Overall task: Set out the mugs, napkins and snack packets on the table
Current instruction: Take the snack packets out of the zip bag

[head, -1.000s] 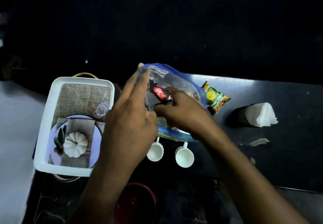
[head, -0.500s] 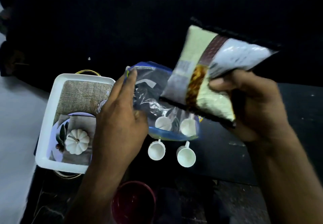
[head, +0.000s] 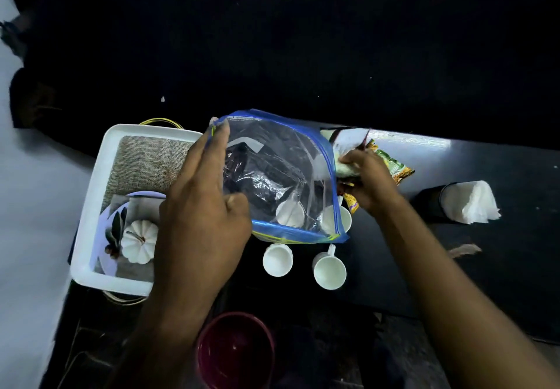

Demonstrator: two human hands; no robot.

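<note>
Sitting far left: white tray (head: pixel 91 206) w/ a white pumpkin (head: pixel 139 241) inside. L hand (head: pixel 200 222) pinches a clear zip bag (head: pixel 281 170) by its left edge, above the dark table (head: pixel 500 267). Four white mugs (head: pixel 277 259) stand upright on the table, two seen thru the bag and two in front of it. R hand (head: pixel 369 182) grips a pale snack packet (head: pixel 348 143) just right of the bag, over a green-yellow packet (head: pixel 397 167) lying on the table. Napkins (head: pixel 469 202) in a black holder (head: pixel 430 203) far right.
</note>
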